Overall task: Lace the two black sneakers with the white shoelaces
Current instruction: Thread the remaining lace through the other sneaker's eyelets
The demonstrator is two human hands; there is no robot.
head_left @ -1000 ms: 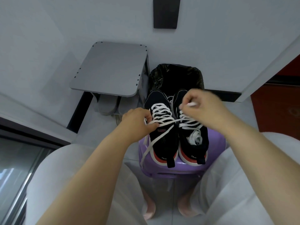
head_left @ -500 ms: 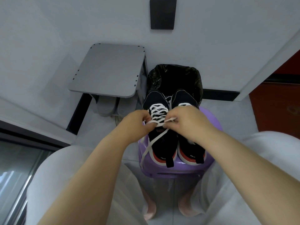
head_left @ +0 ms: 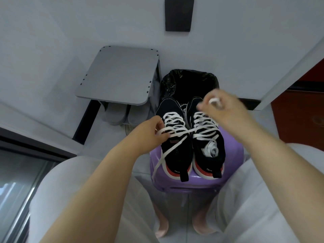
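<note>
Two black sneakers stand side by side on a purple stool (head_left: 233, 165), toes away from me. The left sneaker (head_left: 175, 155) has white lace crossed over its upper eyelets. My left hand (head_left: 150, 132) holds the left side of that sneaker at the lace rows. One white lace end (head_left: 166, 155) hangs loose over its left side towards the stool. My right hand (head_left: 226, 111), blurred, pinches the other lace end, which runs taut from the left sneaker across the right sneaker (head_left: 206, 146). The right sneaker is laced, with lace tucked inside its opening.
A black-lined bin (head_left: 189, 83) stands right behind the stool. A grey shelf (head_left: 119, 76) juts out at the back left with grey slippers (head_left: 117, 113) under it. My knees in white trousers flank the stool, bare feet below it. A red surface is on the right.
My right hand has pulled the lace end up and to the right, away from the left sneaker, drawing the lace taut. My left hand has stayed on the left sneaker.
</note>
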